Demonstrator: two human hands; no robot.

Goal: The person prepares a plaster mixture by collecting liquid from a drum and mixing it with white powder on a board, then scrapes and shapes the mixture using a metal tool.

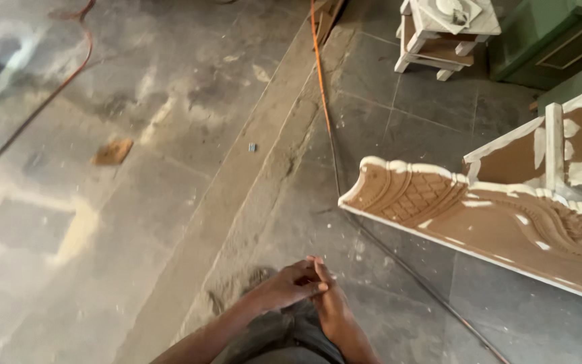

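My left hand (pixel 289 286) and my right hand (pixel 331 307) meet low in the middle of the view, fingers pressed together over my lap. Whether anything small lies between them cannot be told. To the right, about a hand's length away, lies a carved brown wooden panel (pixel 479 216) with white filler patches and a scrolled, lattice-cut end. It rests tilted on the dusty grey stone floor (pixel 170 168).
An orange cable (pixel 319 74) runs down the floor's raised strip toward my hands. A white carved stool (pixel 442 30) stands at the top right beside green furniture (pixel 547 40). A small brown scrap (pixel 112 152) lies at left. A second cable (pixel 69 74) curves across the upper left.
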